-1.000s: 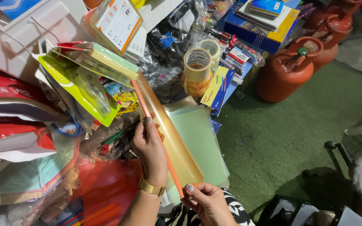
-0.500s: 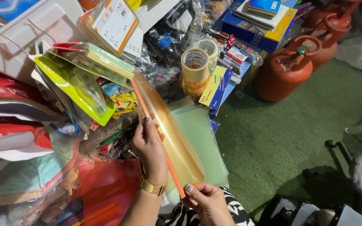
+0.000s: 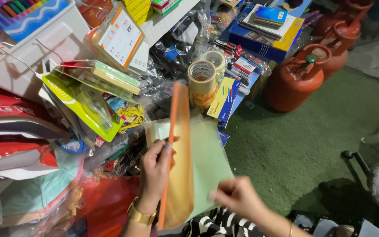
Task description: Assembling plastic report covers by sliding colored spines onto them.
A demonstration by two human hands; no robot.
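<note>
You've got a translucent orange plastic folder (image 3: 178, 175) up on edge in front of you, its bright orange spine running from near your lap up toward the tape rolls (image 3: 205, 79). Your left hand (image 3: 154, 173) is clamped on it about halfway along, fingers wrapped over the near face and thumb tucked behind. Under it lies a stack of pale green folders (image 3: 211, 162), and your right hand (image 3: 235, 197) is pinched together on the lower corner of that stack; it's blurred, so the exact grip is hard to read.

That orange sheet looks thin, light and floppy, and I'd judge it slick too, so it will likely bow if held by a corner. The stiff spine is the place to take it, or pinch both faces near the middle as you do. The green ones look equally smooth and liable to fan out and slide off each other, so grip the whole stack at an edge.

Around you it's crowded: a yellow-green blister pack (image 3: 82, 103) hangs to the left of the folder, just beside your left hand, with red packets (image 3: 14, 127) beyond it. Notebooks (image 3: 268, 28) are piled behind the tape, and a red gas cylinder (image 3: 297, 79) stands well apart to the right on the green carpet (image 3: 294, 149)
</note>
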